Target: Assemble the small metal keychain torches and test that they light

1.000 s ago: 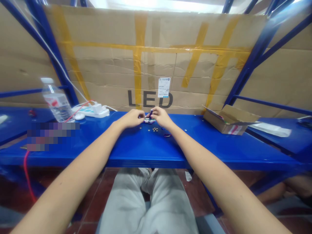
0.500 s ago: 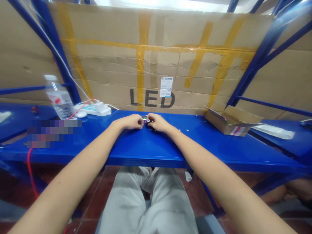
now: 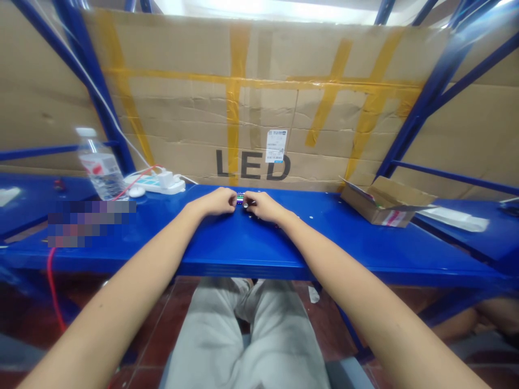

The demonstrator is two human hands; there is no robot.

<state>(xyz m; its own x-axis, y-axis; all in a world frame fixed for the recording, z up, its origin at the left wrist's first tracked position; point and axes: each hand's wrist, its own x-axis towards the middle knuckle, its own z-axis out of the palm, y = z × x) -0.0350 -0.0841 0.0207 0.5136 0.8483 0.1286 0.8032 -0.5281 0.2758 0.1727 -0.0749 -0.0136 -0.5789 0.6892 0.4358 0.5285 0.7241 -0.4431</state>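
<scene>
Both my hands rest low over the blue table (image 3: pixel 243 243), close together near its far side. My left hand (image 3: pixel 222 201) is closed, fingers curled down at the left end of a small strip (image 3: pixel 240 198) with green and purple-blue colours. Whether those fingers grip the strip is hidden. Just right of it my right hand (image 3: pixel 263 206) is closed around a small dark piece with a round, silvery end (image 3: pixel 245 205); its kind is too small to tell. Several tiny pale bits lie about the right hand, one being a white speck (image 3: pixel 311 217).
At the left stand a water bottle (image 3: pixel 101 167) and a white power strip (image 3: pixel 160 183) with cables. A red cable (image 3: pixel 52 286) hangs over the front edge. An open cardboard box (image 3: pixel 385 202) sits at the right. A large cardboard sheet (image 3: pixel 194 119) marked LED closes off the back.
My right hand has shifted slightly down, and the round silvery end in its fingers sits a little lower. My left hand moved slightly left, showing more of the strip.
</scene>
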